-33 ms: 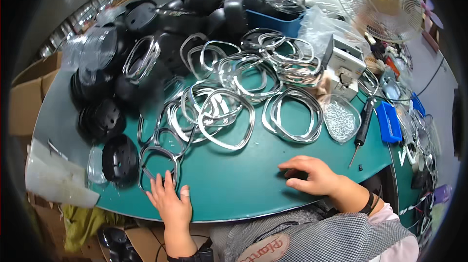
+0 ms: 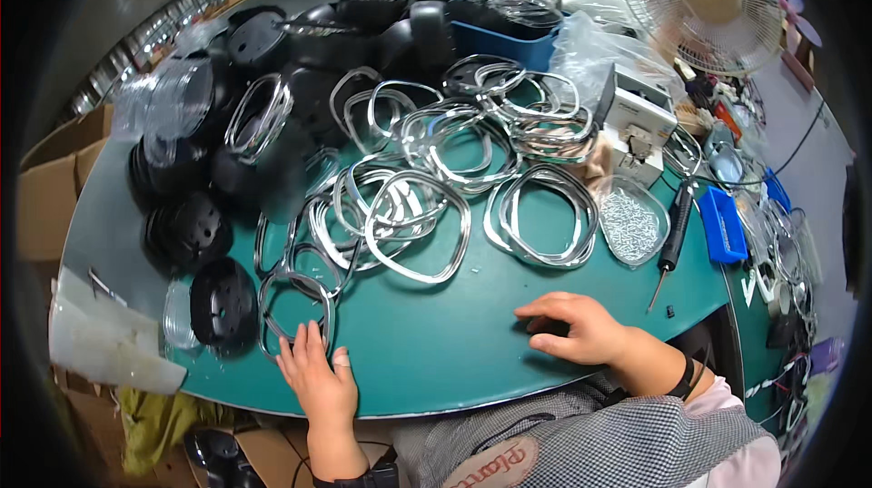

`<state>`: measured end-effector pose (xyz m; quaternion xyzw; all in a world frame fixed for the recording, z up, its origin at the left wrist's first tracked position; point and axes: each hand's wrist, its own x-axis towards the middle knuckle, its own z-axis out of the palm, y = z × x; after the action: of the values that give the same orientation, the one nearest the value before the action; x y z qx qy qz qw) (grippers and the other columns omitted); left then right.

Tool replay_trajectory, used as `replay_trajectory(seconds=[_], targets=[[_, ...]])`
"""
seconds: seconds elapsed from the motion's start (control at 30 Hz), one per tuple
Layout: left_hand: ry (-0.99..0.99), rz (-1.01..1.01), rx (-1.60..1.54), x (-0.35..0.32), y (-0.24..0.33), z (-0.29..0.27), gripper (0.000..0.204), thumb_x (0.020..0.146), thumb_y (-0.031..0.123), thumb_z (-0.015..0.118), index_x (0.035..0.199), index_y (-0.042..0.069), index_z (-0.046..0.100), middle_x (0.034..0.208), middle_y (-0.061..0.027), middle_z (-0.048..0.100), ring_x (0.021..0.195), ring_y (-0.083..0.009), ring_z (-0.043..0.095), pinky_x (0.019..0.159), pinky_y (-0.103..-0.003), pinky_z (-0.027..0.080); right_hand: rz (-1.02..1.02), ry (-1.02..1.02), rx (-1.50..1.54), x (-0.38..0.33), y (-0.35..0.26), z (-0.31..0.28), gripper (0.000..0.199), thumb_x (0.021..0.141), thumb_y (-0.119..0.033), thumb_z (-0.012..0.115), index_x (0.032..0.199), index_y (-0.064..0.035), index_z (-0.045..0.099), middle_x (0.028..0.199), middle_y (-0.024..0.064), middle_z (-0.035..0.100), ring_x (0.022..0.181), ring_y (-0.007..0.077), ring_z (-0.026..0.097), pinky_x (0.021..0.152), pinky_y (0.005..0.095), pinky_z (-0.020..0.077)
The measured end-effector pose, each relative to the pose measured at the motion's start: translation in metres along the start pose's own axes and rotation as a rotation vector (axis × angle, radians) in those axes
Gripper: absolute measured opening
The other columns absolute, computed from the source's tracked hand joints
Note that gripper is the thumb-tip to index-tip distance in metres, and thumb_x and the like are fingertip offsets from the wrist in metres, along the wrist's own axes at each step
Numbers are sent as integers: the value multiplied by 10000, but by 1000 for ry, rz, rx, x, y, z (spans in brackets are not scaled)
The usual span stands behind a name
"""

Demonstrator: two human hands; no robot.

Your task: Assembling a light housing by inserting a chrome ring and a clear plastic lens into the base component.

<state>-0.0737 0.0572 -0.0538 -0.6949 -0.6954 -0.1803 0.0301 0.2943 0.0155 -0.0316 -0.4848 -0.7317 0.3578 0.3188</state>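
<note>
My left hand [image 2: 320, 379] is open near the table's front edge, its fingers stretched out at the near rim of a dark grey rounded ring frame [image 2: 263, 314]. Whether the fingertips touch that frame I cannot tell. Over the bare green mat to the right, my right hand [image 2: 586, 329] has its fingers loosely bent and the thumb apart. A dark patch shows under those fingers, perhaps only shadow. Beyond both hands lie many shiny silver ring frames [image 2: 465, 232], heaped in the middle, with a looser stack [image 2: 592, 243] on the right.
Black bowl-shaped shells [image 2: 222, 306] and clear plastic covers [image 2: 182, 314] crowd the left. On the right are a clear tray of small screws [image 2: 633, 226], a black electric screwdriver [image 2: 674, 232], a blue bin [image 2: 722, 226] and a white-grey device [image 2: 636, 116]. A fan [image 2: 704, 2] stands behind.
</note>
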Motion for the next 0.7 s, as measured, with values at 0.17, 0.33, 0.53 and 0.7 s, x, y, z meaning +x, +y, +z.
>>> replay_trajectory(seconds=[0.17,0.33,0.53,0.7], targets=[[20,98,-42,25,3,15,497,840,106,628,1324,79,520,1351,-161,508,1322,-465,349,1110,-538,265,51,24,39,-1,3,4,400,818,-199,714,1180,-51,634,1059,131,661,945,281,644,848,357,515],[25,96,-72,48,1,29,462,842,109,633,1297,102,550,1322,-176,532,1304,-457,378,1106,-535,279,-11,37,-29,-6,9,10,408,838,-277,690,1195,-88,633,1032,102,657,877,250,648,790,343,522],[185,72,-148,33,6,7,571,785,136,696,1314,24,512,1370,-231,466,1294,-426,397,1099,-497,296,-1,51,-92,-11,16,13,404,848,-326,666,1182,-101,639,1034,105,655,906,271,642,808,365,516],[252,77,-243,-9,1,-25,527,796,121,666,1295,22,526,1350,-223,481,1263,-389,439,1057,-462,346,-44,36,-87,-7,16,15,410,857,-342,651,1189,-103,629,1059,112,648,929,285,638,826,383,510]])
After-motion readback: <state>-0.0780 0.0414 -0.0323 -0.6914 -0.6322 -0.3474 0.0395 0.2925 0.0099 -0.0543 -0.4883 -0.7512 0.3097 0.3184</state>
